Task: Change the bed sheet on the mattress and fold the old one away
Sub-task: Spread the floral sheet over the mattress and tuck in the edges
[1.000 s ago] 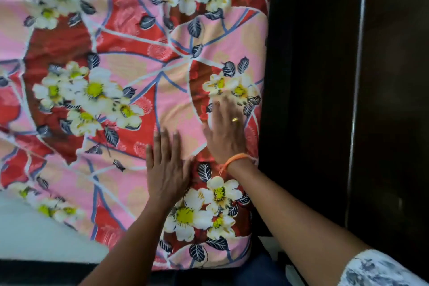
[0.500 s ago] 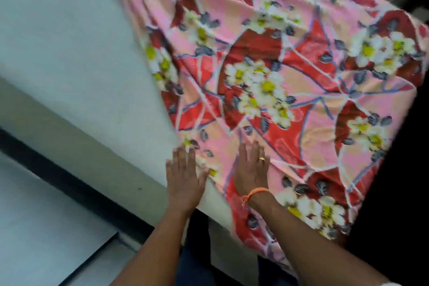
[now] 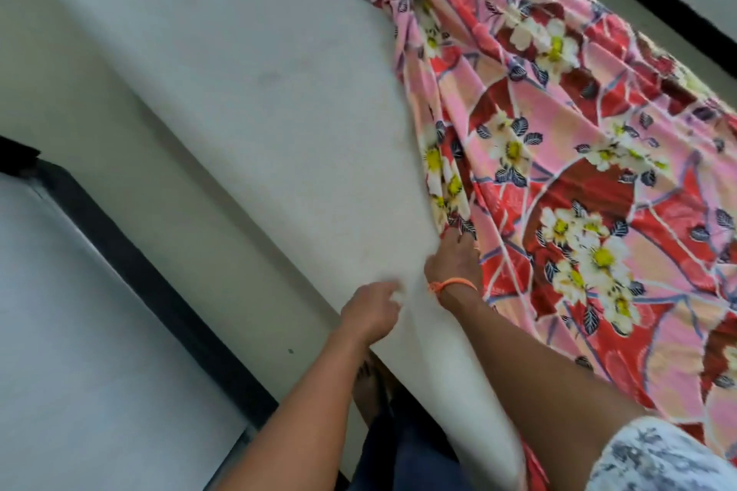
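Bare white mattress (image 3: 239, 100) runs diagonally across the view, uncovered on its left and middle. Floral sheet (image 3: 578, 171), pink and red with white flowers, lies bunched and creased over the mattress's right side, its loose edge trailing from the far end down to the near edge. Right hand (image 3: 452, 263), orange band (image 3: 452, 285) at the wrist, sits at that loose edge where sheet meets bare mattress; fingertips are tucked under the gathered cloth and seem to grip it, though the fingers themselves are hidden. Left hand (image 3: 373, 309) just beside it on the mattress's near edge, fingers blurred, loosely curled, holding nothing that can be made out. White patterned sleeve (image 3: 658, 458) at lower right. Dark bed frame (image 3: 159, 291) runs below the mattress, pale floor (image 3: 79, 331) beyond it. A bare foot (image 3: 369, 387) shows beneath the left forearm.
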